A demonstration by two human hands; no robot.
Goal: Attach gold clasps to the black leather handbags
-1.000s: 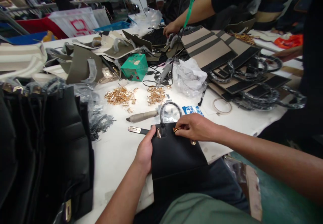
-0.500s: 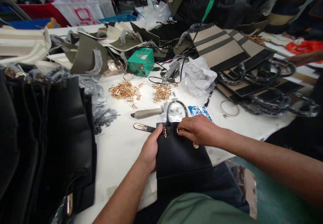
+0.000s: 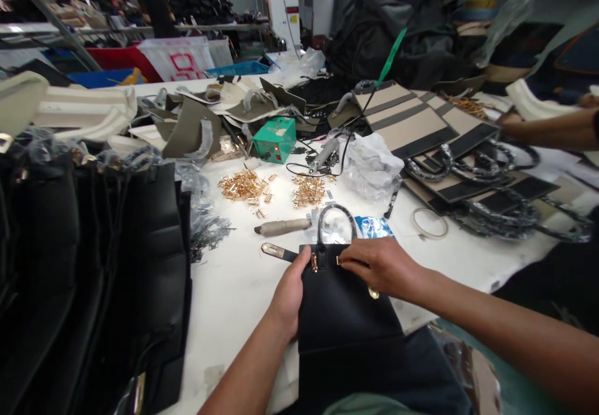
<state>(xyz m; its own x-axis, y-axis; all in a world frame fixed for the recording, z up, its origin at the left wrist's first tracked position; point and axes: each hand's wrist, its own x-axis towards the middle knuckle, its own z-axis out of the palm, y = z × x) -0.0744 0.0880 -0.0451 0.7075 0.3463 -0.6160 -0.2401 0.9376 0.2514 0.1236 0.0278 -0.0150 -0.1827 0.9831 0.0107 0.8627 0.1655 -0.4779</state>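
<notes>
A black handbag panel [image 3: 346, 315] lies over the table's front edge, its wrapped loop handle [image 3: 337, 210] pointing away from me. My left hand [image 3: 291, 293] grips the panel's left edge, thumb on top near a gold clasp fitting [image 3: 314, 262]. A strap with a gold plate [image 3: 273, 250] sticks out to the left. With fingertips pinched, my right hand [image 3: 381, 265] holds a small gold fitting [image 3: 339, 259] against the panel, right of the handle base. Another gold piece [image 3: 373, 292] shows below that hand.
Two piles of gold fittings [image 3: 243, 185] lie beyond the panel, near a wrapped tool [image 3: 282, 226] and a green box [image 3: 275, 140]. Black bag parts [image 3: 131, 278] stand at left; striped panels [image 3: 412, 122] are stacked at right. A co-worker's arm [image 3: 547, 129] reaches in at far right.
The view has tilted up, so the table sits lower in the picture. Both hands keep their places on the panel. The co-worker's arm at the top has gone from there; one shows at right.
</notes>
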